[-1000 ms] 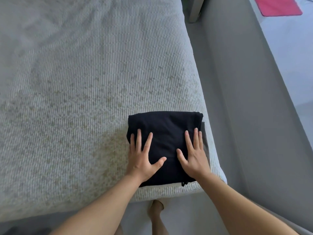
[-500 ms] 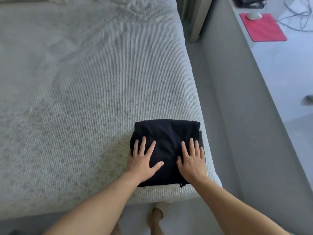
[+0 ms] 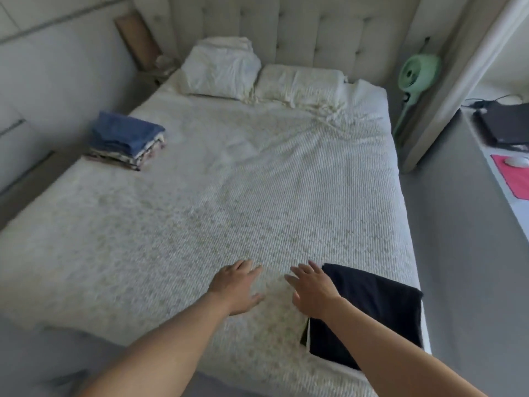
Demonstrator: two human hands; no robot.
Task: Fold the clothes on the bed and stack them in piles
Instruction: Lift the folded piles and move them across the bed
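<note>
Both hands hover over the bed (image 3: 200,196), holding nothing: left hand (image 3: 237,287) and right hand (image 3: 312,290) each with the grip spread. The folded black garment (image 3: 372,316) lies at the near right corner; a folded pile (image 3: 126,141) sits far left.

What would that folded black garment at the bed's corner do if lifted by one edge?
The folded black garment is soft cloth, so it would probably droop and unfold. It looks thin and flat, so likely light. Pushed along the ribbed bedspread, it may bunch rather than slide.
</note>
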